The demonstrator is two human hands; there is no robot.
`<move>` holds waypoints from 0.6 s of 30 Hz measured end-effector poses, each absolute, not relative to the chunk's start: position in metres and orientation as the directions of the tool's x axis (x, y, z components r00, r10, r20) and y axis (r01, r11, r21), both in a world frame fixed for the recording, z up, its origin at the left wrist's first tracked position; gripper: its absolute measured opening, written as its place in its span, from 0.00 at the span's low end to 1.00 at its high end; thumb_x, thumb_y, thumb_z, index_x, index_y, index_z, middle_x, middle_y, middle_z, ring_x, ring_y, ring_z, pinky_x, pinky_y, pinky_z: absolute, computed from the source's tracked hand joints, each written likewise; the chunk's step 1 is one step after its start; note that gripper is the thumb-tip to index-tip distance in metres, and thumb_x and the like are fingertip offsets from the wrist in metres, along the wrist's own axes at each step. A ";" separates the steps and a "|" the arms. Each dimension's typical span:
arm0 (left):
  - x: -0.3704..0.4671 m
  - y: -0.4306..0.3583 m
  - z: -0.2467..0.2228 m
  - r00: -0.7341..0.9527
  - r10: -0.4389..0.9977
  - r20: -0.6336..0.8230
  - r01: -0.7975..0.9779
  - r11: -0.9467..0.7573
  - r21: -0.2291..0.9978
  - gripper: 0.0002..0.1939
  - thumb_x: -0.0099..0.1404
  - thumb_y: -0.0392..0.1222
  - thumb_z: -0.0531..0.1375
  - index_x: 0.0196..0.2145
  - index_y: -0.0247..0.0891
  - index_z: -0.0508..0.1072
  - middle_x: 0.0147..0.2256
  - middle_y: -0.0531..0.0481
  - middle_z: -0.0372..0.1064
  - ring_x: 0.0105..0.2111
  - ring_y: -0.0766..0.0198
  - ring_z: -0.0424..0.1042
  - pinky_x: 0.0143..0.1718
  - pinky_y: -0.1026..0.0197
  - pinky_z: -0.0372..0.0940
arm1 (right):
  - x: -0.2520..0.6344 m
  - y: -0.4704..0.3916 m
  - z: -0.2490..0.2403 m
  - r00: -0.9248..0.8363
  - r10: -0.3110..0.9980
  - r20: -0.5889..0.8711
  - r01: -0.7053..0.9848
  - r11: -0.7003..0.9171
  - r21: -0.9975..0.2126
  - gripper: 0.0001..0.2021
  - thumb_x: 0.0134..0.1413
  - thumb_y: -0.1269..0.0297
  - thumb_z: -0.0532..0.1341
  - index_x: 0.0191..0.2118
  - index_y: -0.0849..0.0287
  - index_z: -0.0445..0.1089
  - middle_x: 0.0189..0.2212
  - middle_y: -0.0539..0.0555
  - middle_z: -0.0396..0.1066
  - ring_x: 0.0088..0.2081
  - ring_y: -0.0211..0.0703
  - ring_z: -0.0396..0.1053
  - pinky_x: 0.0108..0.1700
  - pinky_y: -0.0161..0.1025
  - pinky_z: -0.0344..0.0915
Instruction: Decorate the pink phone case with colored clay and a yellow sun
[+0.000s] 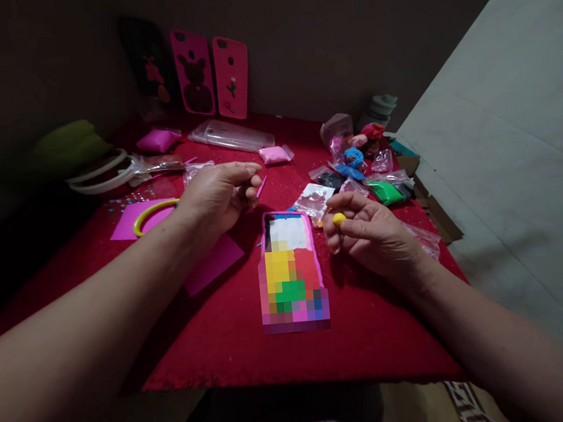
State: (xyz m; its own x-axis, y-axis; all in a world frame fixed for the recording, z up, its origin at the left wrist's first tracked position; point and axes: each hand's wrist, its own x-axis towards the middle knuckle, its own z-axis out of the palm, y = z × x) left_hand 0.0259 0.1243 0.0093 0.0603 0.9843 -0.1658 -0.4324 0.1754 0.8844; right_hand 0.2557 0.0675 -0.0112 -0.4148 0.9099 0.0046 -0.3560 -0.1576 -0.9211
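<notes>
Person's 2 bare hands at a table covered with red cloth [200, 359]. The left hand [215, 194] is raised on the left with its fingers curled; a thin pink stick [261, 186] shows beside the fingertips, though whether they grip it cannot be told. The right hand [369, 229], on the right, pinches 1 small yellow ball [339, 219] between thumb and fingers. A pink-rimmed decorated case [305, 261] lies on the cloth between the forearms, nearer than the hands; its far part is white, and its near part is blurred into coloured blocks. Left: a yellow ring [139, 222] rests on a pink sheet [120, 228], partly hidden by the left arm. Far: 2 pink cases [213, 76] stand upright beside a dark panel [148, 68], with a clear case [230, 135] lying nearer. Far right: blue clay [354, 157] and a green packet [387, 192] lie among plastic bags.
</notes>
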 end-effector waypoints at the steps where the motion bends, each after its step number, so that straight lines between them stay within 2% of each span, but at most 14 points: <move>1: 0.026 0.124 0.009 0.061 0.984 -0.170 -0.433 0.179 0.883 0.06 0.54 0.25 0.58 0.23 0.31 0.71 0.17 0.52 0.63 0.15 0.74 0.59 0.17 0.69 0.56 | 0.256 0.068 -0.011 -0.394 0.919 0.010 -0.361 -0.144 -0.922 0.12 0.45 0.69 0.71 0.38 0.56 0.75 0.29 0.48 0.74 0.28 0.34 0.71 0.31 0.32 0.69; 3: 0.026 0.124 0.009 0.053 0.983 -0.175 -0.429 0.181 0.885 0.06 0.54 0.25 0.58 0.24 0.30 0.71 0.17 0.52 0.64 0.15 0.73 0.60 0.16 0.69 0.56 | 0.255 0.068 -0.011 -0.364 0.931 0.018 -0.367 -0.125 -0.922 0.11 0.41 0.70 0.73 0.33 0.56 0.74 0.27 0.47 0.73 0.26 0.33 0.68 0.29 0.31 0.67; 6: 0.026 0.125 0.009 0.045 0.983 -0.175 -0.426 0.178 0.887 0.06 0.55 0.24 0.58 0.25 0.30 0.72 0.17 0.52 0.64 0.15 0.73 0.60 0.16 0.69 0.56 | 0.254 0.069 -0.011 -0.352 0.936 0.003 -0.372 -0.136 -0.918 0.12 0.39 0.69 0.74 0.31 0.57 0.72 0.26 0.46 0.70 0.24 0.32 0.65 0.27 0.32 0.65; 13: 0.028 0.124 0.010 0.019 0.985 -0.171 -0.434 0.162 0.886 0.06 0.54 0.24 0.58 0.25 0.29 0.72 0.17 0.52 0.65 0.14 0.73 0.60 0.16 0.69 0.56 | 0.249 0.068 -0.009 -0.347 0.938 -0.010 -0.400 -0.158 -0.903 0.16 0.44 0.52 0.72 0.26 0.59 0.70 0.18 0.46 0.64 0.20 0.33 0.60 0.21 0.33 0.60; 18: 0.028 0.126 0.007 0.014 0.988 -0.152 -0.432 0.144 0.890 0.05 0.54 0.24 0.58 0.25 0.30 0.72 0.18 0.52 0.65 0.14 0.73 0.60 0.15 0.69 0.56 | 0.248 0.067 -0.007 -0.338 0.941 -0.013 -0.407 -0.158 -0.900 0.18 0.43 0.51 0.72 0.21 0.60 0.70 0.15 0.46 0.62 0.17 0.34 0.58 0.17 0.32 0.56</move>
State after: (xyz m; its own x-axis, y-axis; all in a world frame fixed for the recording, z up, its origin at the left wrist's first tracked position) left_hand 0.0276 0.1257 0.0066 0.0145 0.9882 -0.1525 -0.4323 0.1437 0.8902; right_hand 0.2484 0.0667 -0.0074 -0.3377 0.9412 -0.0130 -0.4070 -0.1584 -0.8996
